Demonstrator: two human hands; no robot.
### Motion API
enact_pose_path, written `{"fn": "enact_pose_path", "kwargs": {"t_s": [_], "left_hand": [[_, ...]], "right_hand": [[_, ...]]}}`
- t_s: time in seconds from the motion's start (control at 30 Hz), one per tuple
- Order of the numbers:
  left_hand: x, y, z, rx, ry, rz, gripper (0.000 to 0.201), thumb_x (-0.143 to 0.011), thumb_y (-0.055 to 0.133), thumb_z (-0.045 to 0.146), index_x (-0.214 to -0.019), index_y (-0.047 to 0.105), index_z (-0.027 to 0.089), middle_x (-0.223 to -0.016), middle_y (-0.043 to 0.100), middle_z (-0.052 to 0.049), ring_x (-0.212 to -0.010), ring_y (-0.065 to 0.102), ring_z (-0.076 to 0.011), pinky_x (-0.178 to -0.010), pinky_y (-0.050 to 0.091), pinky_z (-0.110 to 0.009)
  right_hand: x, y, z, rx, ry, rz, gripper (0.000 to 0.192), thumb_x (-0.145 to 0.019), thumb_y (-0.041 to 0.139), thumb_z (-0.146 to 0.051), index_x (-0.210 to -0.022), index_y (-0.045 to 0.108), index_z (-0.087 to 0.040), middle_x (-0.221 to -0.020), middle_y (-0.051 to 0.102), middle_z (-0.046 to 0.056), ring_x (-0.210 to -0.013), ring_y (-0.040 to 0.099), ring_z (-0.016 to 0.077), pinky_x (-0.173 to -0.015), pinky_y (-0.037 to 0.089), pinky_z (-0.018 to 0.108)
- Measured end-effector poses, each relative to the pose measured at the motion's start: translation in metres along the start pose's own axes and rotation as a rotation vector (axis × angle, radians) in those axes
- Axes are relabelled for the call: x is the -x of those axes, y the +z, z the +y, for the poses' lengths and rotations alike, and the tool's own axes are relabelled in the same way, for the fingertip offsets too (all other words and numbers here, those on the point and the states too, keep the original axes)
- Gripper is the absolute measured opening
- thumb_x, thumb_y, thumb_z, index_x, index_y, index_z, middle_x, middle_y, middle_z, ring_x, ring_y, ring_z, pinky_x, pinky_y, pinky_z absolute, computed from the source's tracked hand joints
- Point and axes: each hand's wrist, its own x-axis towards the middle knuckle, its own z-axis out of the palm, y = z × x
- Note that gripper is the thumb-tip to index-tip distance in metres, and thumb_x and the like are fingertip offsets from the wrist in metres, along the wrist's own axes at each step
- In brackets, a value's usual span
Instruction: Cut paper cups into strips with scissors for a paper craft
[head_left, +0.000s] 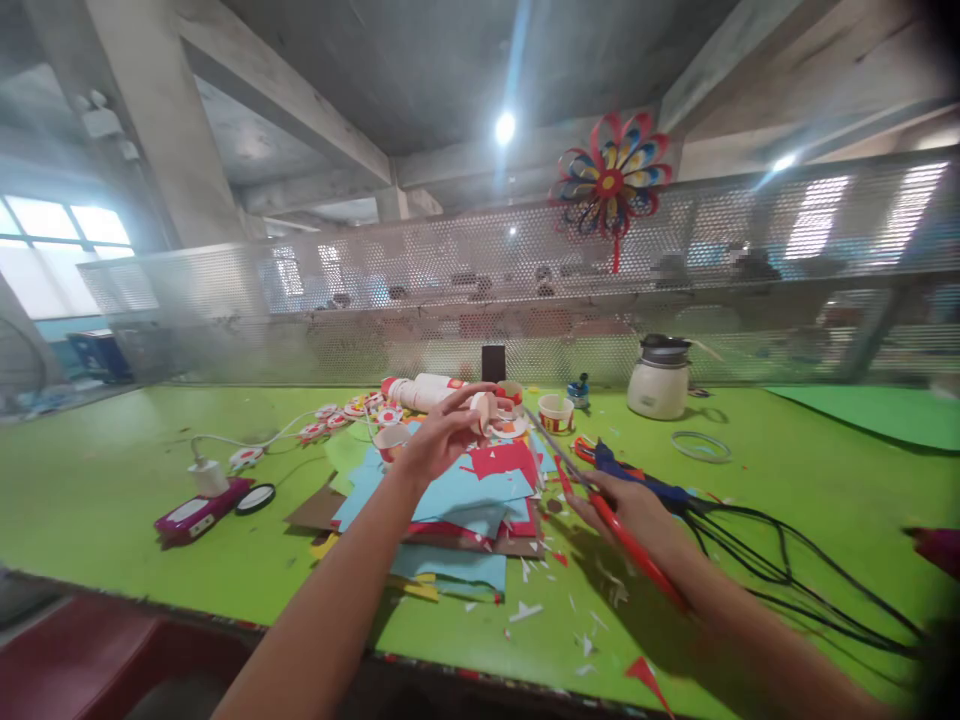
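My left hand (442,435) reaches over a heap of blue and red paper sheets (465,500) on the green table (112,480), its fingers pinching a small pale paper piece (484,408). My right hand (634,505) rests lower on the right, wrapped around red-handled scissors (622,535) whose blades (551,445) point up and left toward the left hand. Paper scraps (555,600) lie scattered in front of the heap.
Black cables (787,560) run off to the right beside a blue tool (637,475). A white pot (658,378), small paper cups (556,412), a roll (420,392), a white plug (208,475) and a pink case (196,512) stand around. A mesh fence (750,260) with a paper pinwheel (611,180) backs the table.
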Motion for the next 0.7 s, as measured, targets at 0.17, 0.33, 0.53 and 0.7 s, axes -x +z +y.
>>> {"fn": "enact_pose_path", "kwargs": {"t_s": [0.17,0.33,0.53,0.7], "left_hand": [[-0.006,-0.005,0.006,-0.07,-0.098,0.045,0.041,-0.073,0.067,0.021,-0.113,0.061,0.015,-0.103,0.07,-0.011,-0.071,0.066,-0.0136,-0.052,0.045,-0.021],[0.03,-0.004,0.009,-0.076,-0.153,0.117,0.042,-0.077,0.066,0.021,-0.118,0.06,0.017,-0.095,0.071,-0.008,-0.072,0.067,-0.0145,-0.058,0.05,-0.022],[0.078,-0.018,-0.02,0.049,-0.212,0.327,0.036,-0.079,0.063,0.02,-0.115,0.06,0.013,-0.093,0.071,-0.011,-0.065,0.066,-0.0135,-0.051,0.049,-0.02],[0.087,-0.033,-0.037,0.13,-0.198,0.389,0.029,-0.082,0.06,0.028,-0.107,0.061,0.012,-0.091,0.072,-0.013,-0.057,0.063,-0.0113,-0.044,0.043,-0.016]], "right_hand": [[0.01,0.008,-0.019,0.11,0.028,-0.059,0.04,-0.096,0.043,-0.038,-0.119,0.065,-0.013,-0.102,0.075,0.017,-0.093,0.071,0.0294,-0.077,0.051,0.035],[0.014,0.012,-0.029,0.184,0.075,-0.145,0.043,-0.091,0.056,-0.045,-0.12,0.062,-0.013,-0.104,0.072,0.017,-0.096,0.068,0.0304,-0.08,0.052,0.039],[0.011,0.012,-0.02,0.233,0.13,-0.235,0.031,-0.093,0.059,-0.033,-0.121,0.058,-0.018,-0.121,0.061,0.008,-0.1,0.063,0.0217,-0.084,0.054,0.042],[0.014,0.02,-0.012,0.268,0.187,-0.197,0.031,-0.093,0.058,-0.032,-0.121,0.058,-0.018,-0.122,0.061,0.008,-0.1,0.063,0.0215,-0.084,0.054,0.042]]}}
